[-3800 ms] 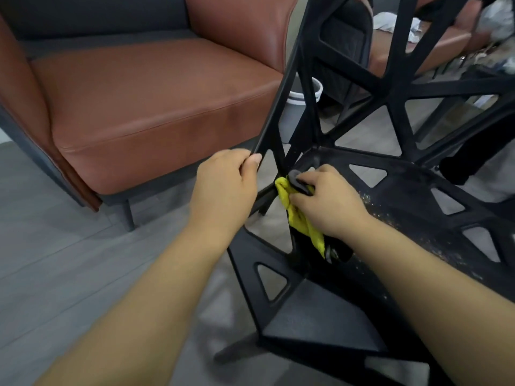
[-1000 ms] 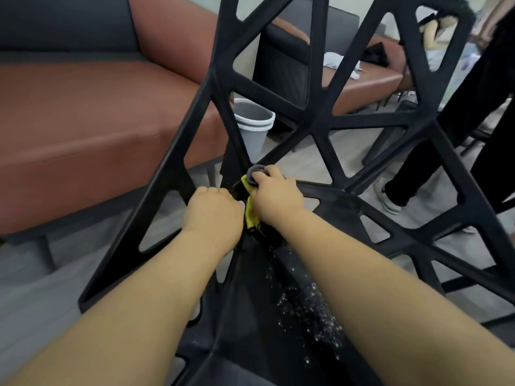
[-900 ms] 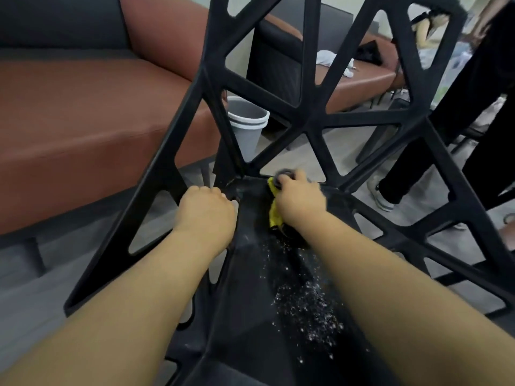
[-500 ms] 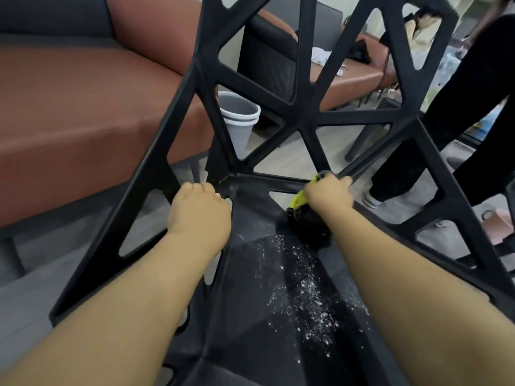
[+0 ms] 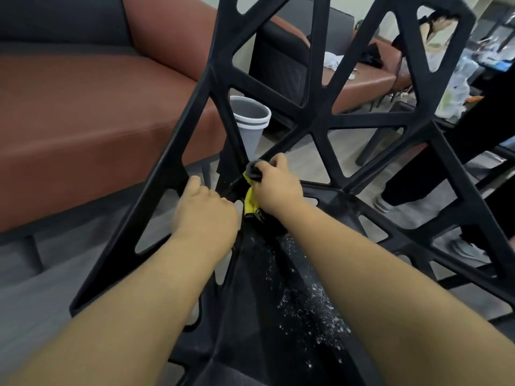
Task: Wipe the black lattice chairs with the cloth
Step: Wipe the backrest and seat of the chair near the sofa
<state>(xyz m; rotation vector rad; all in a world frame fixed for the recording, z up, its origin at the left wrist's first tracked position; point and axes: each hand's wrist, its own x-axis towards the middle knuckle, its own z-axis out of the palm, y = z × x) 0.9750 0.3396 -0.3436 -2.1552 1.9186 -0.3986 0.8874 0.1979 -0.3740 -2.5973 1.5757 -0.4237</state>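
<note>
Back along the seat's rear edge, the right hand [image 5: 274, 188] has swept from the right-side struts to the left corner of the black lattice chair [image 5: 315, 118]. Head view: its fingers curl round the bunched yellow-and-grey cloth [image 5: 249, 200], pressed into that joint. Just beside it, the left hand [image 5: 206, 215] grips the frame. Nearer the viewer, white specks [image 5: 315, 305] dot the seat, so wiping looks unfinished.

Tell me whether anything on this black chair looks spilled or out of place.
Yes: white specks lie scattered across the seat of the black lattice chair, beside the right forearm. They stand out against the dark surface. The right hand holds the cloth higher up, at the backrest's base, away from them.
</note>
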